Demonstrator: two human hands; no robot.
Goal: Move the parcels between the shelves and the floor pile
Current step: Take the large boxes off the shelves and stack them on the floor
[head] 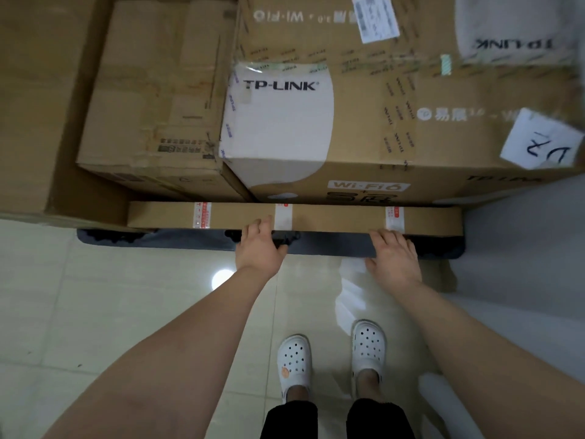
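A long flat brown parcel with white-and-red tape strips lies along the front of the floor pile, above a dark platform edge. My left hand holds its near edge close to the middle tape strip, fingertips on top. My right hand holds the same edge further right, by the right tape strip. Whether the fingers curl under the edge is hidden. Behind it sits a large TP-LINK carton, and left of that a plain brown carton.
Another TP-LINK carton lies behind the first. A big cardboard sheet or box fills the left side. A white note marked by hand sits on the carton's right. Pale tiled floor and my white clogs are below.
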